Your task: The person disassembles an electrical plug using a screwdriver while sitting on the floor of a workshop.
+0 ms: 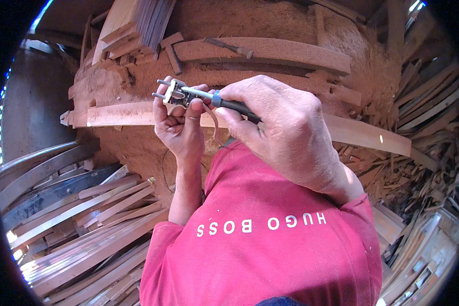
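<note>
My left hand (182, 131) is raised in front of my chest, its fingers pinched around an opened electrical plug (175, 93). Two metal pins stick out to the left, and the plug's inner parts are exposed. A thin brownish cord (215, 125) hangs down behind the hands. In my right hand (288, 120) is a screwdriver (217, 98) with a blue and black handle, gripped between thumb and fingers. Its shaft points left, and the tip is at the plug's inside; whether it sits in a screw is too small to tell.
Beyond the hands, a long plank (122, 113) runs across a sawdust-covered work surface. A hammer (234, 49) lies on a curved beam (290, 53) farther back. Stacked boards (132, 30) stand at the far left. Timber lengths (97, 219) fill the near left; wood scraps (428, 102) pile up at right.
</note>
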A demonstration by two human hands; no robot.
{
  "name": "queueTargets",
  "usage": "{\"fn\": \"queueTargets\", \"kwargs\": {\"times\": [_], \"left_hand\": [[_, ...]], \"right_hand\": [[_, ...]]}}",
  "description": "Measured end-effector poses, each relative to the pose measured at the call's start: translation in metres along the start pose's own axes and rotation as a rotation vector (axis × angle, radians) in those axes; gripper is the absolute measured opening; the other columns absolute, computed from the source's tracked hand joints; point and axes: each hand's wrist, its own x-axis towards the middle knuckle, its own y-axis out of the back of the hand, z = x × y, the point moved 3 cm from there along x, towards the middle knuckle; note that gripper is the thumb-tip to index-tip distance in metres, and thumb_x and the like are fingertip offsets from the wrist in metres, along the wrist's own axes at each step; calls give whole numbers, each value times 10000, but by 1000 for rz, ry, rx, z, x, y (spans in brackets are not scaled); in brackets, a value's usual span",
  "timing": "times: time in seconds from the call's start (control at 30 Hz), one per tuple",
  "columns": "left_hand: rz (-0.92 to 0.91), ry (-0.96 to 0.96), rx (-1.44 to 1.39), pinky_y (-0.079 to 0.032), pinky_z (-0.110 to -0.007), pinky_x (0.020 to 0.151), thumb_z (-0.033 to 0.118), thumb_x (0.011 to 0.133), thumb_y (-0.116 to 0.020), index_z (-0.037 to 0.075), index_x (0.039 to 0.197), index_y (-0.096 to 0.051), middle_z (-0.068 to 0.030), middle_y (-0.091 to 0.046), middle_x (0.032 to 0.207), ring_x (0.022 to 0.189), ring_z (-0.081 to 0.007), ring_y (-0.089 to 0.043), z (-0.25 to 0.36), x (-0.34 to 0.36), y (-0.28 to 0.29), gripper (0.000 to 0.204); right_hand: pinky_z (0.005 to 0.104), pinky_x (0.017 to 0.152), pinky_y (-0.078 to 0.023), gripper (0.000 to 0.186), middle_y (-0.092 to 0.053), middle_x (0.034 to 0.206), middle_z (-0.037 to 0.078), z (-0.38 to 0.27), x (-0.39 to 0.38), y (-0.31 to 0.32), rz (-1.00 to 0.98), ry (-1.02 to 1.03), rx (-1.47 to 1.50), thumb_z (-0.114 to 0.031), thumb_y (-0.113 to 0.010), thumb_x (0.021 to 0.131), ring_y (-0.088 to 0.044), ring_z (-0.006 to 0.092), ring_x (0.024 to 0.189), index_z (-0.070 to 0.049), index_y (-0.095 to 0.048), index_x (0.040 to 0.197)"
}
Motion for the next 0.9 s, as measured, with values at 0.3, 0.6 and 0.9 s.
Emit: {"fn": "queueTargets", "kwargs": {"times": [0.3, 0.6, 0.9], "left_hand": [[0, -56, 136, -532, -258, 838, 15, 857, -712, 4, 1390, -381, -207, -687, 1060, 965, -183, -676, 5, -2, -2, 628], [34, -93, 294, -546, -296, 859, -24, 856, -693, 2, 1378, -397, -198, -672, 1082, 1010, -238, -669, 5, -4, 0, 601], [-40, -276, 587, -564, -305, 810, -40, 844, -700, 0, 1358, -411, -228, -644, 1149, 994, -246, -673, 3, -7, 5, 591]], "right_hand": [[347, 627, -540, 186, -639, 829, 108, -1, 4, -8, -37, 7, -49, 13, -718, 762, -659, 270, 730, -11, -642, 930], [356, 629, -544, 171, -615, 803, 112, -6, 5, -8, -70, -1, -101, -28, -710, 783, -652, 272, 718, -13, -637, 937], [354, 665, -540, 135, -598, 785, 103, 1, 8, -8, -164, -77, -119, -85, -692, 805, -633, 280, 705, -26, -631, 909]]}}
